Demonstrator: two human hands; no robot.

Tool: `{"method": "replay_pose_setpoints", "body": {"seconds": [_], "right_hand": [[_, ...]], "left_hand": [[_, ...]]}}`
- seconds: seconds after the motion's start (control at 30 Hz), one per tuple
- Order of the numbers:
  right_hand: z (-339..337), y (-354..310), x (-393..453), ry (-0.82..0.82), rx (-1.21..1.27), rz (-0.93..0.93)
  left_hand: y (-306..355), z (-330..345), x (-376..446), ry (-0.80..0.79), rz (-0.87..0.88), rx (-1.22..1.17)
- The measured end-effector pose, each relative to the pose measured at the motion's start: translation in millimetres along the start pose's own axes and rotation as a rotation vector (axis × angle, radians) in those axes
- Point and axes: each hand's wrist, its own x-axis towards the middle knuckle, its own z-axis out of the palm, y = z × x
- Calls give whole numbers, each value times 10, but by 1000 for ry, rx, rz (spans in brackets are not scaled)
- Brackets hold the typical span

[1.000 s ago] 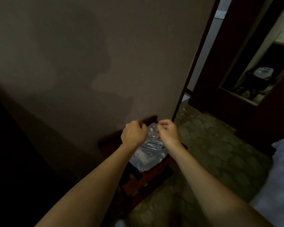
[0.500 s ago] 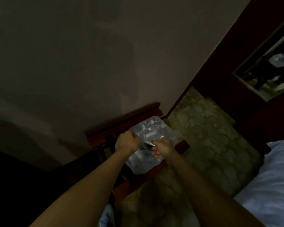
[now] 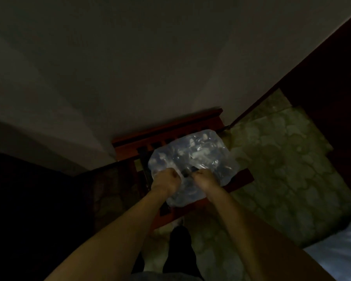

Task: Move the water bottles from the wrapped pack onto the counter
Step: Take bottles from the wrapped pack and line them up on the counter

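At nine o'clock the frame was only dark floor and wall; the work sat near the centre, where the pack (image 3: 193, 165) lay on a low red rack (image 3: 166, 132) against the wall (image 3: 130, 67). The left hand (image 3: 166, 180) was on the pack's near left part, its fingers curled tight into the film, apparently bunching the wrap. Just to its right — the two fists almost touching — the right hand (image 3: 204, 179) was curled the same way on the film, and a short dark gap showed in the wrap between them, possibly a tear; the blur left that unsure. The pack spread from the fists toward twelve and one o'clock, its long axis running from the near left to the far right, so most of the bottles lay beyond both hands, neither hand clearly nearer. No bottle was out yet, and no counter was in view, so the job looked barely begun: the wrap would have to part sideways first. At three o'clock lay patterned floor (image 3: 282, 169), and at five a pale bed (image 3: 344, 254).
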Motion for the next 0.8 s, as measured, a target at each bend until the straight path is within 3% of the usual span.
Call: {"method": "replay_pose_setpoints", "body": {"seconds": [0.23, 0.4, 0.67, 0.8], "right_hand": [[-132, 225, 650, -222, -243, -150], [-61, 324, 927, -246, -153, -142], [125, 652, 1282, -322, -544, -122], [220, 795, 1332, -363, -585, -54]], "left_hand": [[55, 461, 317, 0, -120, 23], [303, 870, 522, -8, -124, 49], [165, 1020, 743, -184, -230, 386], [172, 1057, 792, -227, -213, 477]]}}
